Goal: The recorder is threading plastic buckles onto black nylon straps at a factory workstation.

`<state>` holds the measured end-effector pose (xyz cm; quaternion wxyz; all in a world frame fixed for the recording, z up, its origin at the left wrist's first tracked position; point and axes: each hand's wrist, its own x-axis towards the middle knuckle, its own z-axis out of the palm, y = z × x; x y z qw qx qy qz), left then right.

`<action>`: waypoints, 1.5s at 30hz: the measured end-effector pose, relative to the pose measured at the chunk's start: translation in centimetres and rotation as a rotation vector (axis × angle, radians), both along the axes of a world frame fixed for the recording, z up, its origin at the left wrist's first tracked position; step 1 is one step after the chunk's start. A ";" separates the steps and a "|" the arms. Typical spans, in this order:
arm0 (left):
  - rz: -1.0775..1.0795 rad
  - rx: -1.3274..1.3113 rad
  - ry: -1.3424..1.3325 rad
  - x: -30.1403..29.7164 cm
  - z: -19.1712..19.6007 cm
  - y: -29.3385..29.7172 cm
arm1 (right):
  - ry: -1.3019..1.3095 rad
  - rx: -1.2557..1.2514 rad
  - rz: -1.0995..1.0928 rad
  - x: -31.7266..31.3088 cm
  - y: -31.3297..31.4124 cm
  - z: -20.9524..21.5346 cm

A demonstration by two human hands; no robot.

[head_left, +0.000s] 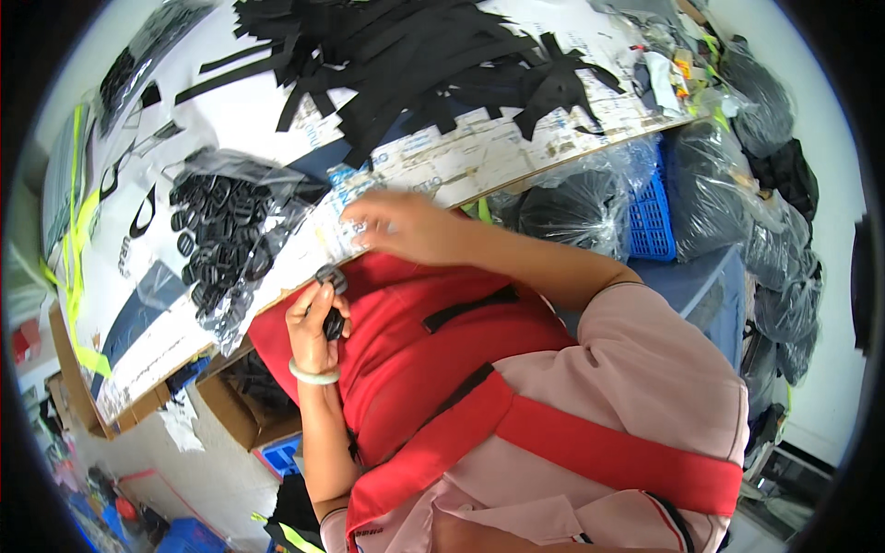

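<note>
My left hand (313, 324), with a pale bangle at its wrist, is closed around black plastic buckles. One buckle (330, 276) sticks up above the fingertips, and more black plastic shows against the palm. My right hand (398, 224) hovers at the table's front edge, slightly blurred, its fingers loosely stretched and nothing visible in them. Left of my hands, a torn clear bag (277, 180) spills a heap of black buckles (217, 226) onto the table. Many black strap pieces (396, 64) lie piled farther back. Another short black strap (472, 309) rests on my red apron (396, 359).
The white worktable (479, 152) has worn, scuffed edges. Yellow-green reflective strips (78, 240) hang at its left end. Under it stands an open cardboard box (241, 405). A blue plastic crate (652, 217) and several stuffed clear bags (710, 184) crowd the right side.
</note>
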<state>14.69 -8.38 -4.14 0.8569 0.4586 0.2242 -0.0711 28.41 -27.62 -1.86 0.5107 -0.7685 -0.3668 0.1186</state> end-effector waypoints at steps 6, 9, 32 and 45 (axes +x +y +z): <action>-0.116 -0.149 -0.042 -1.6 -1.0 0.6 | -0.834 -0.222 -0.834 13.8 -17.8 1.1; -0.128 -0.203 -0.044 -1.2 -0.9 0.0 | -0.522 -0.353 -1.214 17.6 -28.2 -2.7; -0.173 -0.282 -0.011 -2.2 -2.6 -0.2 | -0.011 -0.238 -0.366 4.3 -5.5 2.2; -0.109 -0.317 0.027 -2.5 -2.8 0.1 | -0.275 -0.236 -0.383 6.7 -8.2 5.1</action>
